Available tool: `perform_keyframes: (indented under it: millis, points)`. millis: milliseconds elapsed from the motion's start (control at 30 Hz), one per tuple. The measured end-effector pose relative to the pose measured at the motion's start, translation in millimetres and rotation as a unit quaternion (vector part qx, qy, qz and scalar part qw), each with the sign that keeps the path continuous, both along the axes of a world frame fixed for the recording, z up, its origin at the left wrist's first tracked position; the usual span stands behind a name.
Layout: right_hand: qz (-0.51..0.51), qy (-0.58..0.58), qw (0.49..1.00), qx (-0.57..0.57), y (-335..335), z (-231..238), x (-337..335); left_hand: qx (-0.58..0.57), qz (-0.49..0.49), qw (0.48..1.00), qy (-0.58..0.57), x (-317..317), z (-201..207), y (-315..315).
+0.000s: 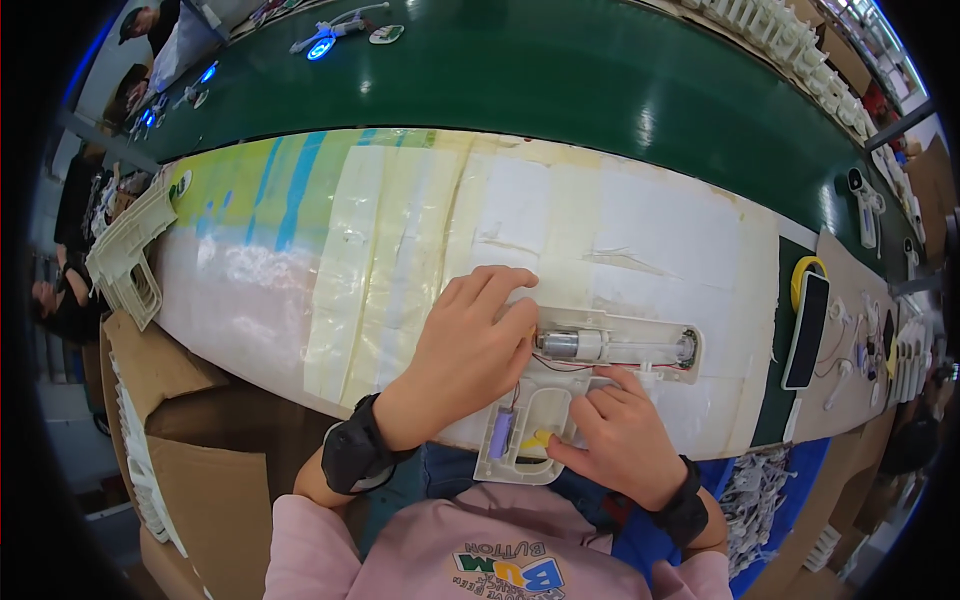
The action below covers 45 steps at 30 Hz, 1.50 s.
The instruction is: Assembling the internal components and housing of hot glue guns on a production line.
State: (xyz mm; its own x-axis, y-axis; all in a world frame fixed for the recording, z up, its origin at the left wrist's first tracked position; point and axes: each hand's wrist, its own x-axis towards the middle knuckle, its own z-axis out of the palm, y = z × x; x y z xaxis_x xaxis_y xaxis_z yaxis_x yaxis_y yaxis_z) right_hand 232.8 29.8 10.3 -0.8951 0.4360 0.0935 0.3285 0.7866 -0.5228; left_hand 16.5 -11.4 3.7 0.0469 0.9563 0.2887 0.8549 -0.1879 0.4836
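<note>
A white plastic housing half [635,372], shaped like a toy gun, lies open side up at the table's near edge. Inside its long barrel sits a silver cylindrical motor [562,345] with thin red and black wires; a purple battery cell [501,434] lies in the handle part. My left hand [470,335] is closed at the motor's left end, and whatever its fingertips pinch is hidden. My right hand [622,435] grips the housing, its index finger at the barrel's near edge by the wires. Its thumb is at the handle, against a small yellow piece [538,440].
A green conveyor belt [480,60] runs beyond the covered table, carrying assemblies with lit blue lights [320,48]. White housing shells [135,255] stand at left above a cardboard box [210,490]. At right are a phone [806,332], a yellow tape roll [803,275] and a blue bin [800,500] of parts.
</note>
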Motion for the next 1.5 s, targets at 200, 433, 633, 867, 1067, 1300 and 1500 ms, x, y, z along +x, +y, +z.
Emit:
perform_keyframes:
  millis: [200,433,633,867,1067,1300,1500]
  points:
    - [0.000,0.000,1.000,0.001,0,0,0,0.046,0.034,0.998,-0.021,2,-7,-1]
    - [-0.001,0.006,1.000,0.011,-2,0,-1,0.017,0.021,1.000,-0.015,0,-11,-5]
    - [-0.008,-0.006,1.000,0.002,0,2,1,-0.012,0.012,0.999,-0.044,1,-7,-3]
    - [0.010,0.035,0.999,0.016,3,5,4,0.031,0.035,0.995,-0.083,10,5,-8]
    - [0.011,0.018,0.999,0.038,2,4,5,0.036,-0.015,0.999,-0.024,36,12,4]
    - [-0.001,0.051,0.998,0.035,3,0,1,-0.024,-0.094,0.995,0.020,38,13,17]
    - [-0.009,0.058,0.998,0.029,4,0,0,-0.033,-0.088,0.995,-0.010,38,11,23]
